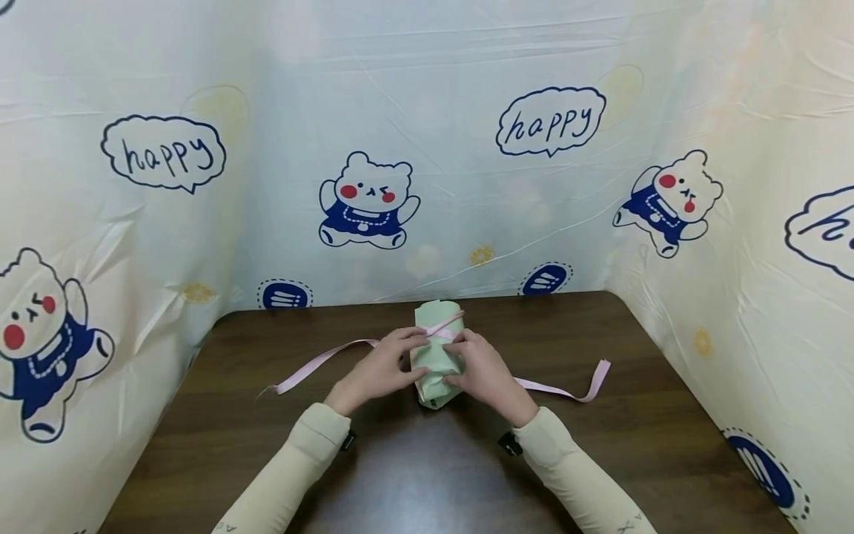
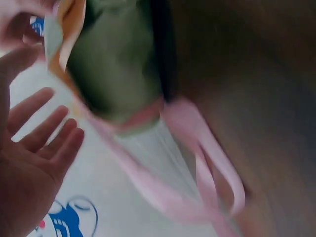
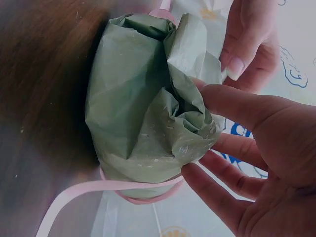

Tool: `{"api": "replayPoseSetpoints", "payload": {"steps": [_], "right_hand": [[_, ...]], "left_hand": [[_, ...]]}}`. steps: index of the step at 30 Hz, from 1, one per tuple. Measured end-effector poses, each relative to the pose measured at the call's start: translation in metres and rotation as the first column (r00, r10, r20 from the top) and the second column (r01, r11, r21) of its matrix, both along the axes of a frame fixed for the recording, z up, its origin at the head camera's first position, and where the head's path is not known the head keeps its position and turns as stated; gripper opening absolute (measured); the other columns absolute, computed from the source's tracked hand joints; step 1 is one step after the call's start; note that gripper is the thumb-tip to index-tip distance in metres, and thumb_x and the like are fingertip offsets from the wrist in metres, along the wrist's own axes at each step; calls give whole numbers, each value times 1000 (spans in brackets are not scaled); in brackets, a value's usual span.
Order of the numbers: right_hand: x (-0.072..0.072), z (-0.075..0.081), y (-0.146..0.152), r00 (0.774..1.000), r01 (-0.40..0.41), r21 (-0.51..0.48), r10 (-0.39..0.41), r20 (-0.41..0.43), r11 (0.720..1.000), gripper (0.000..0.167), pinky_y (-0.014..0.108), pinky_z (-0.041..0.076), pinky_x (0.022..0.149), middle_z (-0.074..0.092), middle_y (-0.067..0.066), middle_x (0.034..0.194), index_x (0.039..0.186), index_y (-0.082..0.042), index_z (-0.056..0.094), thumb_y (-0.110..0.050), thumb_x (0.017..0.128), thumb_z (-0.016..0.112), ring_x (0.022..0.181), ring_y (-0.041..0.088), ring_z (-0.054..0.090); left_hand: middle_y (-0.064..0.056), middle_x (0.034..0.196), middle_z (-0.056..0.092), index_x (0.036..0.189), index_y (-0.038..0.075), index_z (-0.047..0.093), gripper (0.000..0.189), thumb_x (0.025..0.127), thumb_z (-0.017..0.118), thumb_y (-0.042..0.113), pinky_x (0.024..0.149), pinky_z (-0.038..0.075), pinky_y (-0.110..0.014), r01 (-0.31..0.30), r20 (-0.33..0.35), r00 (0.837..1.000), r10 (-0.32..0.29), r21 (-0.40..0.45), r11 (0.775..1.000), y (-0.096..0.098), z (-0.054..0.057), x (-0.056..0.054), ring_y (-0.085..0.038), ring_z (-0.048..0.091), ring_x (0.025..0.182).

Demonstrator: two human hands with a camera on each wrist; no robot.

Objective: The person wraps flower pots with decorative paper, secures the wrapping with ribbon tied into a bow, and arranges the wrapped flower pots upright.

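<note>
A pale green wrapped bundle [image 1: 438,356] stands near the table's far side, its paper crumpled and folded at the near end [image 3: 182,118]. Pink ribbon [image 1: 440,327] crosses it near the far end, its tails trailing left and right. At the bundle's left side is my left hand [image 1: 383,363]; in the left wrist view its fingers [image 2: 49,133] are spread and relaxed, apart from the bundle. My right hand [image 1: 487,371] pinches the folded paper, its thumb tucked at the flap and its fingertips against the outer side. What the wrapping contains is hidden.
The dark wooden table [image 1: 427,475] reaches back to a pale curtain [image 1: 454,74] printed with bears, which also hangs at both sides. One ribbon tail [image 1: 313,371] lies to the left, another tail [image 1: 567,393] to the right.
</note>
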State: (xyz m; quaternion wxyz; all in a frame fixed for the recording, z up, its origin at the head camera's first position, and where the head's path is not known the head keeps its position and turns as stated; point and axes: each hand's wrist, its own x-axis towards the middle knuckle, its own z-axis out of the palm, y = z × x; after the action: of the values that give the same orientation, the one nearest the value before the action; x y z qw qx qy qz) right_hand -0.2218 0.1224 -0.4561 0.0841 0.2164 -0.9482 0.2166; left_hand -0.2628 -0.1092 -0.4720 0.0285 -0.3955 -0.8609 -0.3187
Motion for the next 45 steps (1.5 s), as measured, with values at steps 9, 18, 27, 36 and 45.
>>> {"api": "replayPoseSetpoints", "payload": {"steps": [9,18,27,36,45], "right_hand": [[-3,-3,11,996,-84,-95,86,9,992,50,40,56,81,65,12,114,121,-1,73,-20,77,91,97,24,62],[-32,1,49,967,-191,-294,230,105,936,19,39,60,81,72,13,109,113,0,74,-5,100,62,96,24,69],[-84,-21,49,998,-3,-243,17,56,970,36,46,55,91,62,23,128,134,5,60,3,98,59,112,35,64],[-98,-30,43,997,-2,-212,17,73,977,40,45,57,91,70,19,122,136,4,61,1,96,62,108,31,68],[-88,-36,51,998,1,-192,10,56,981,6,36,56,74,71,5,86,93,-5,75,-5,93,69,79,16,64]], "left_hand": [[-16,143,59,134,3,66,48,92,78,22,100,53,-41,36,-96,995,-33,25,999,21,-13,10,-31,56,134],[-17,139,60,128,1,70,41,92,78,17,94,56,-37,3,-129,992,1,34,999,30,-15,12,-30,60,127],[-18,137,63,126,0,71,39,91,78,14,98,54,-41,-1,-132,991,6,41,999,34,-13,14,-31,60,127],[-16,139,61,127,1,71,39,91,78,16,93,56,-37,-31,-126,991,32,10,999,34,-14,15,-30,60,126],[-16,137,62,124,0,72,38,90,79,15,98,54,-39,-47,-149,988,51,30,998,37,-16,17,-31,62,123]]}}
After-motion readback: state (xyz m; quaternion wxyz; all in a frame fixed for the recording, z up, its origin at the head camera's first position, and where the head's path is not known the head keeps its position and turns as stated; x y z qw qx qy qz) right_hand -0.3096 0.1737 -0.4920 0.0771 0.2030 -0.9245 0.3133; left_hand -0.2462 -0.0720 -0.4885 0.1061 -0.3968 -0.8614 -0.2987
